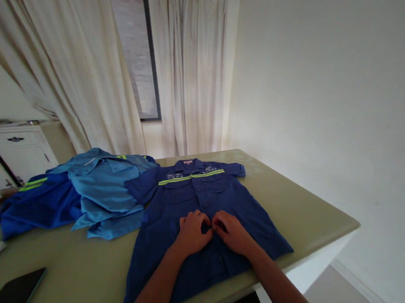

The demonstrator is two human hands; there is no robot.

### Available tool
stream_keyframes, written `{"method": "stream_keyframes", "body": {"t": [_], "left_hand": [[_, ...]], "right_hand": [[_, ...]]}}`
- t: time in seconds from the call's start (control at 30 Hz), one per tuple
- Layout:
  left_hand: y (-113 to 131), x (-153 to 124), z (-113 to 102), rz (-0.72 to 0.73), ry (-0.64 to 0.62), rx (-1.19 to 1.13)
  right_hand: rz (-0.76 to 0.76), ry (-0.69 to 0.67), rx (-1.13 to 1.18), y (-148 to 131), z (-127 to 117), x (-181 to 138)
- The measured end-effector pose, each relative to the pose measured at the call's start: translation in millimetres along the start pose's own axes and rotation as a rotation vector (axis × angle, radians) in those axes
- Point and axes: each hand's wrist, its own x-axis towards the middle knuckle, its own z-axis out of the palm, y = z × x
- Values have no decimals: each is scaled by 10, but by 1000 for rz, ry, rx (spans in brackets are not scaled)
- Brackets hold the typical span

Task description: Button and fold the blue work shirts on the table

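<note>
A navy short-sleeved work shirt point(178, 192) lies flat, front up, its collar away from me and its hem near the table's front edge. A yellow-green and silver stripe crosses its chest, with pale lettering above. My left hand point(195, 231) and my right hand point(229, 230) meet at the button placket, below the chest pockets. Fingers and thumb of each are pinched together on the shirt front, fingertips nearly touching. Whether a button sits between them is hidden. Above my hands the placket lies closed, with buttons showing.
Light blue shirts point(108, 183) and a bright blue garment point(52, 201) are heaped at the left on the green table point(93, 278). A dark flat tablet-like object point(17, 296) lies front left. A white wall point(346, 107) rises at the right; curtains point(194, 75) hang behind.
</note>
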Motion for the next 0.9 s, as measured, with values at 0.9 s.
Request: {"method": "stream_keyframes", "body": {"t": [0.9], "left_hand": [[-27, 71, 35, 5, -65, -56]], "right_hand": [[-26, 46, -5, -10, 29, -16]]}}
